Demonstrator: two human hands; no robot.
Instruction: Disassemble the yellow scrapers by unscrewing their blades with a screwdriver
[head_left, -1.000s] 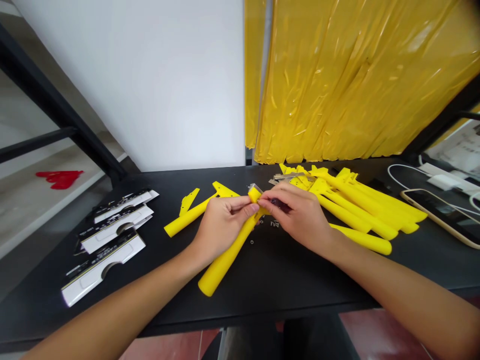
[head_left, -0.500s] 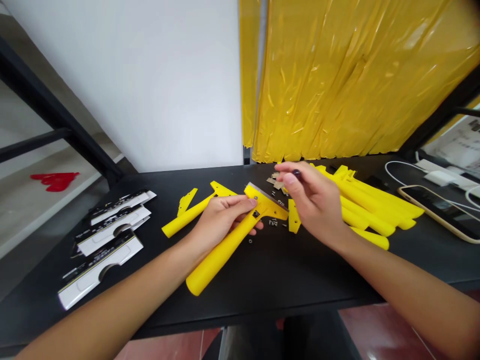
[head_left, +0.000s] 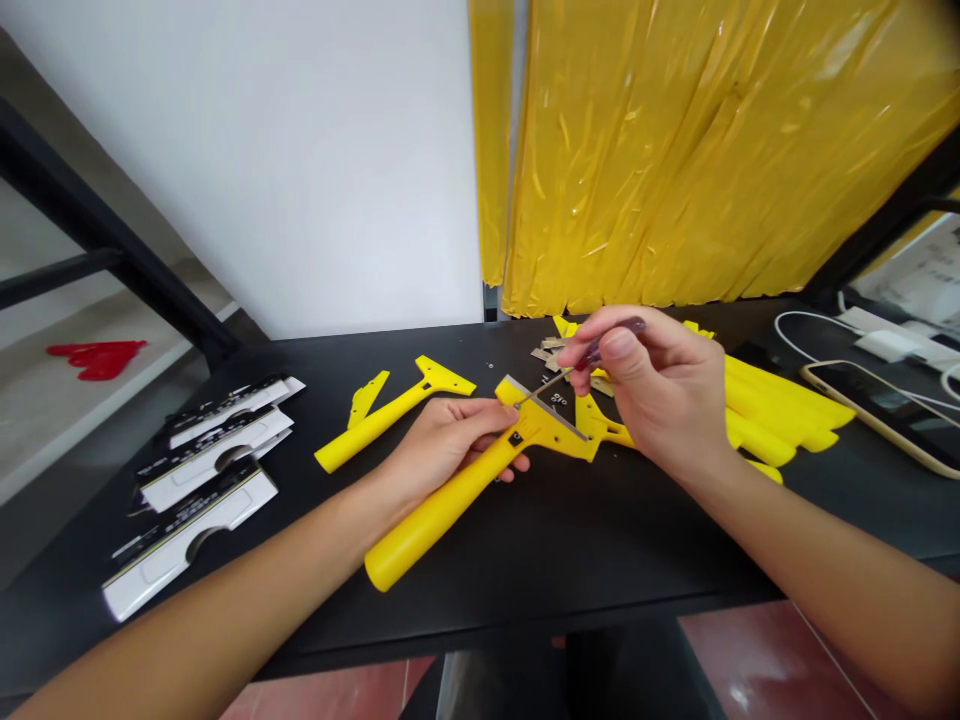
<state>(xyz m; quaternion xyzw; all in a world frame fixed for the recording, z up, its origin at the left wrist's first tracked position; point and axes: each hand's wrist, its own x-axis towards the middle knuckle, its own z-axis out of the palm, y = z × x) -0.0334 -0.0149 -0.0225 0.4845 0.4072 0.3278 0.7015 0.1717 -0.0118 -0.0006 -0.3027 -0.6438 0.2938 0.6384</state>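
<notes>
My left hand [head_left: 446, 447] is shut around a yellow plastic scraper [head_left: 457, 487], holding it at the neck of the handle. The scraper's wide head carries a thin metal blade [head_left: 544, 405] along its far edge. My right hand [head_left: 652, 385] pinches a small screwdriver [head_left: 596, 352] with a dark red handle. Its thin metal shaft reaches down to the scraper head near the blade's left corner. The fingers of my right hand hide the screwdriver's grip.
A second yellow scraper body [head_left: 394, 415] and a small yellow piece [head_left: 367, 398] lie on the black table [head_left: 570, 540]. Loose blades [head_left: 551, 353] and a heap of yellow handles [head_left: 776, 415] sit behind. White packaged cards [head_left: 210, 490] lie left; a phone [head_left: 877, 405] and cable lie right.
My right hand has moved from the scraper head up and to the right, and the screwdriver now shows with its shaft on the head. The scraper lies flatter in my left hand, its head fully visible.
</notes>
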